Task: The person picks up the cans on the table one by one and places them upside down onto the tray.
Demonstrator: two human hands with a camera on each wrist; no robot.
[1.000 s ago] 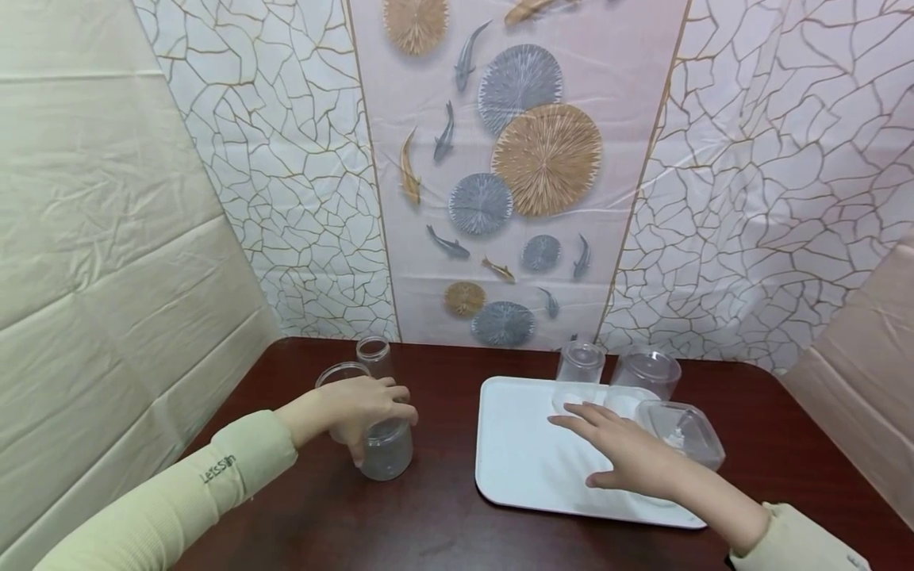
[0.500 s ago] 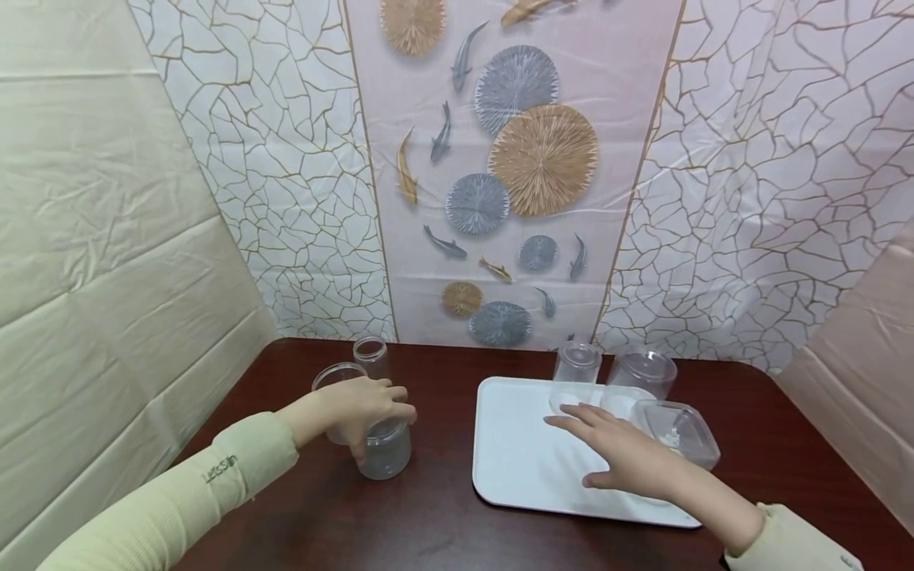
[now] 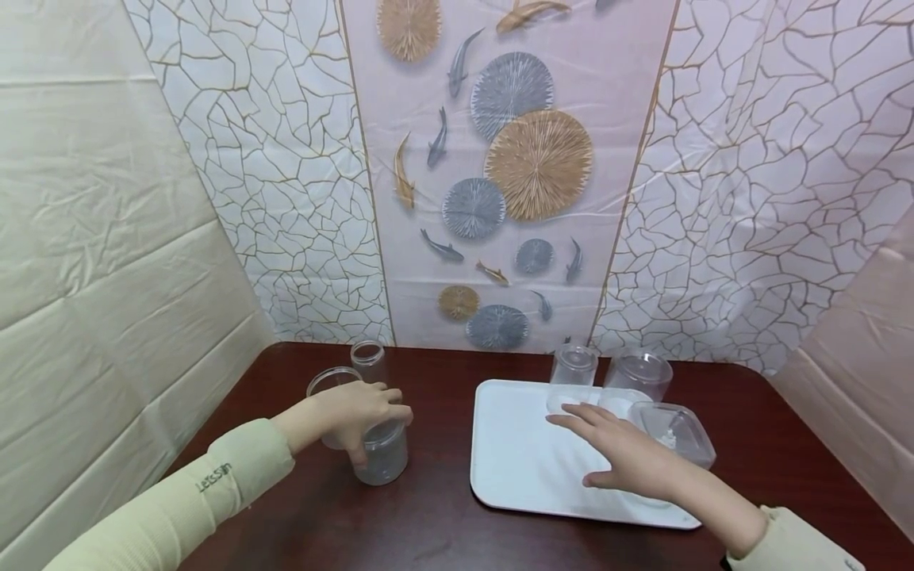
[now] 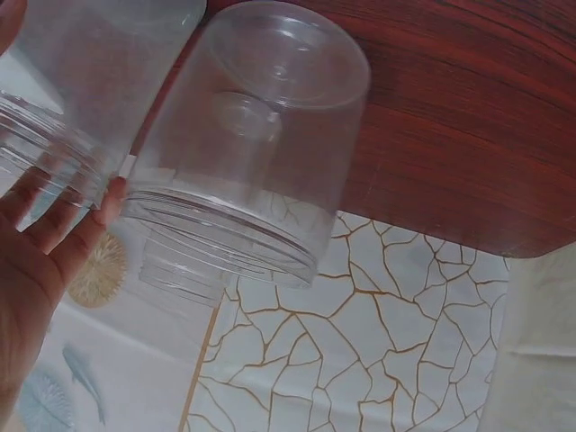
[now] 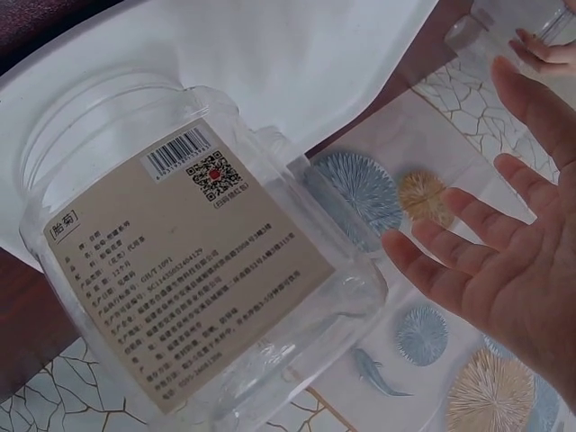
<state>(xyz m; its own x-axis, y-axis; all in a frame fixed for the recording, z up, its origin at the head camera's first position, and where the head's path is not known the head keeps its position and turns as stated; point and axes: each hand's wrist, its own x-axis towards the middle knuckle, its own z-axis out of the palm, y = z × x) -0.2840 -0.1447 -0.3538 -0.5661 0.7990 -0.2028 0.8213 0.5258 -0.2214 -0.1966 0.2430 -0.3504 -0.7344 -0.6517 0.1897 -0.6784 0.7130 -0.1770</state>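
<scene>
My left hand grips a short clear plastic jar by its upper rim, left of centre on the table. In the left wrist view its fingers bend over the threaded mouth. Partly hidden behind that hand is a wider clear jar, standing mouth up. My right hand hovers over the white tray with fingers spread, holding nothing. Beside it, a square-sided clear jar stands mouth down on the tray; the right wrist view shows its printed label.
A narrow clear jar stands at the back left. Two round clear jars, a narrow one and a wide one, stand mouth down at the tray's back right. Patterned cloth hangs behind the dark red table.
The head view has shifted slightly. Both hands keep their places, the left on the short jar and the right above the tray.
</scene>
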